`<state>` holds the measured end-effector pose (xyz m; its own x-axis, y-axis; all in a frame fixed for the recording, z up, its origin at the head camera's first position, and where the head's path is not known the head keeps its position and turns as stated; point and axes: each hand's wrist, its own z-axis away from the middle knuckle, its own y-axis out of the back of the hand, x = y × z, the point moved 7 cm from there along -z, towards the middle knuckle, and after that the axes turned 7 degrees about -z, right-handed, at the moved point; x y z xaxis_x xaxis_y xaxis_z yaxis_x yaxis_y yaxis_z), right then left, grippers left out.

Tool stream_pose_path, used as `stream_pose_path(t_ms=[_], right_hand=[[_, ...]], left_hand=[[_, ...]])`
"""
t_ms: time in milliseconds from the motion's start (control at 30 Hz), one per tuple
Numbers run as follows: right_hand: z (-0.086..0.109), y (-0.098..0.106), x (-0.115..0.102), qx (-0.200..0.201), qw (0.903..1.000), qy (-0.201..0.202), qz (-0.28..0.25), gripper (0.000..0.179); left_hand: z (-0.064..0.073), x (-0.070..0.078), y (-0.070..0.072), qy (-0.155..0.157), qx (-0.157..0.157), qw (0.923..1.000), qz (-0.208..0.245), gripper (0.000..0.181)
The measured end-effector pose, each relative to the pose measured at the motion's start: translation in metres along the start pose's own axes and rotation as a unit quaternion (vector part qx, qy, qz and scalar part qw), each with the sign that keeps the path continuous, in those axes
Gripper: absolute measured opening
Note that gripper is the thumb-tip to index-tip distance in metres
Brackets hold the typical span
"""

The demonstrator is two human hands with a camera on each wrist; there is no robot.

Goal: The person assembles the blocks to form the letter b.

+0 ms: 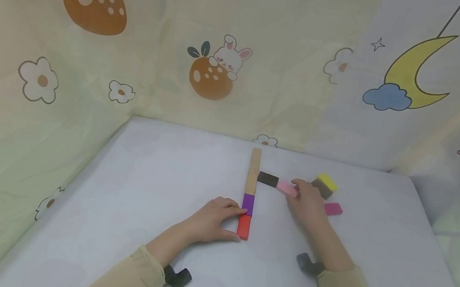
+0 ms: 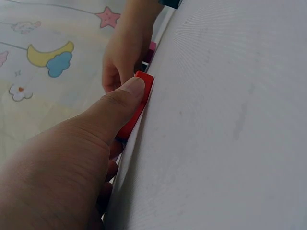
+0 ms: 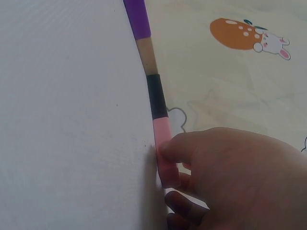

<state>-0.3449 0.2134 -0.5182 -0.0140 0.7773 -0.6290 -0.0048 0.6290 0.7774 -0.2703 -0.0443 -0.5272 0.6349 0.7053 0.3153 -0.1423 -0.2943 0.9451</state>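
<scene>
A straight row of blocks lies on the table: wooden blocks (image 1: pixel 254 171) at the far end, then a purple block (image 1: pixel 248 204) and a red block (image 1: pixel 244 228). My left hand (image 1: pixel 212 220) holds the red block, thumb at its near end and index finger by the purple block. A black block (image 1: pixel 268 179) lies crosswise beside the wooden part. My right hand (image 1: pixel 306 206) pinches a pink block (image 1: pixel 286 188) between thumb and fingers, end to end with the black block. In the right wrist view the pink block (image 3: pixel 164 143) lines up with the black block (image 3: pixel 157 96).
Right of my right hand are a yellow block (image 1: pixel 327 182), a brownish-grey block (image 1: pixel 321 188) and a magenta block (image 1: pixel 333 209). The white table (image 1: pixel 162 162) meets a printed cloth (image 1: pixel 159 49) at its back and sides. Dark wrist devices (image 1: pixel 177 278) are on both wrists.
</scene>
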Motion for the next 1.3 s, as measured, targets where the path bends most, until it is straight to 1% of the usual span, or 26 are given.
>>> stream_pose_path(t_ms=[133, 500, 600, 667, 800, 867, 900, 1033, 1100, 1233, 1300], right_hand=[[0.001, 0.000, -0.003, -0.003, 1.0000, 0.005, -0.002, 0.051], [0.000, -0.006, -0.004, -0.005, 1.0000, -0.003, 0.003, 0.052], [-0.003, -0.006, -0.002, -0.013, 0.9999, -0.008, -0.001, 0.053], [-0.004, -0.001, 0.000, -0.017, 0.9997, -0.014, -0.008, 0.054], [-0.003, 0.023, 0.007, -0.025, 0.9994, 0.013, -0.020, 0.053], [-0.001, 0.037, 0.012, -0.038, 0.9984, 0.036, -0.023, 0.052], [-0.001, 0.042, 0.016, -0.045, 0.9971, 0.059, -0.016, 0.051], [0.002, 0.058, 0.038, -0.073, 0.9913, 0.107, -0.023, 0.047], [0.004, 0.063, 0.054, -0.078, 0.9908, 0.107, -0.027, 0.049], [0.008, 0.071, 0.083, -0.082, 0.9938, 0.068, -0.032, 0.057], [0.009, 0.074, 0.094, -0.082, 0.9946, 0.057, -0.028, 0.058]], left_hand=[[0.001, -0.001, 0.000, 0.001, 0.001, 1.0000, -0.002, 0.071], [0.003, -0.004, 0.000, -0.002, 0.006, 1.0000, -0.002, 0.071], [0.003, -0.004, 0.000, 0.000, 0.005, 1.0000, 0.001, 0.071], [0.003, -0.004, 0.000, 0.000, 0.005, 1.0000, 0.001, 0.071], [0.002, -0.003, -0.001, -0.004, 0.006, 1.0000, 0.000, 0.071], [0.001, -0.002, -0.001, -0.004, 0.005, 1.0000, -0.001, 0.071], [0.001, -0.001, -0.001, -0.004, 0.004, 1.0000, -0.002, 0.071], [0.000, 0.000, 0.000, -0.003, 0.001, 1.0000, -0.005, 0.071], [0.000, 0.000, 0.000, -0.004, 0.002, 1.0000, -0.005, 0.071], [-0.001, 0.001, 0.001, -0.005, 0.001, 1.0000, -0.007, 0.071], [-0.001, 0.001, 0.000, -0.006, 0.001, 1.0000, -0.008, 0.071]])
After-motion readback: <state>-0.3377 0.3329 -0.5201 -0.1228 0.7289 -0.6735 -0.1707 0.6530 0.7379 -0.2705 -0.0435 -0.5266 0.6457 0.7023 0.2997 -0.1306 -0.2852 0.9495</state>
